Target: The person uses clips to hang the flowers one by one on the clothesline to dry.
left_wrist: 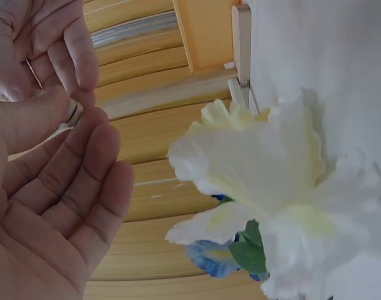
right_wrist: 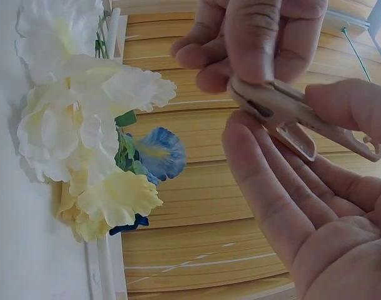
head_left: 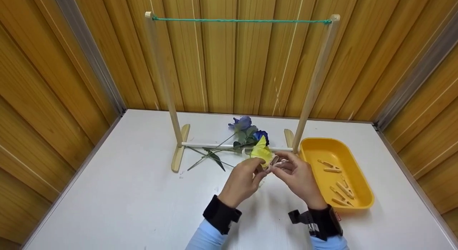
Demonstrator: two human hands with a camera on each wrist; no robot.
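Note:
Both hands meet above the table, in front of the flowers, with a beige clothespin (right_wrist: 325,130) between them. My left hand (head_left: 240,180) pinches one end of it between thumb and fingers. At its other end, the thumb and fingers of my right hand (head_left: 298,176) hold the pin. Just beyond the hands are a yellow flower (head_left: 262,151) and large white flowers (left_wrist: 253,150) with ruffled petals. Farther back lie blue flowers (head_left: 242,123) with green leaves, their stems pointing left.
A wooden frame with two posts (head_left: 313,81) and a green string (head_left: 232,20) tied across its top stands behind the hands. A white bar (head_left: 282,148) joins its feet. On the right, a yellow tray (head_left: 365,182) holds several clothespins (head_left: 344,190). Wood-patterned walls enclose the white table (head_left: 118,192).

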